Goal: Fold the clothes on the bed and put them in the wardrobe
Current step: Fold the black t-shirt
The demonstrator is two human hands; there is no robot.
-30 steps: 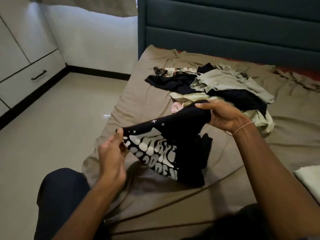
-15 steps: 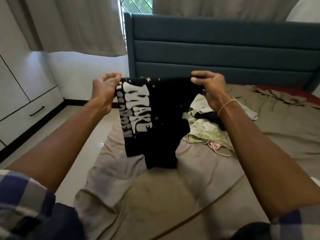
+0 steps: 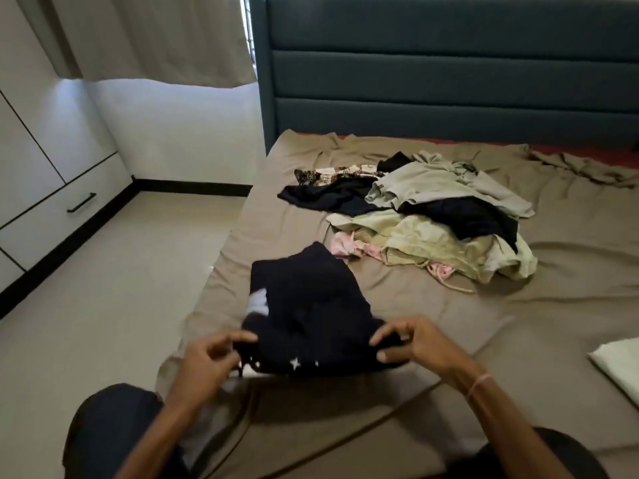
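Bedroom, brown-sheeted bed (image 3: 518, 323) | black printed garment (image 3: 311, 305) lying crumpled, just beside clothes pile (image 3: 432, 219) | left hand (image 3: 204, 364) and right hand (image 3: 415, 347) pinching its edge farthest from pile, fingers curled on cloth | risk, as judged: uneven pull leaving bunched layers, crooked fold; far tip snagging on pile.

A shirt (image 3: 311, 305) lies on the bed (image 3: 518, 323) near its left edge. A pile of clothes (image 3: 432, 229) lies behind it, before the headboard (image 3: 449, 81). The wardrobe (image 3: 34, 150) stands left of the bed.
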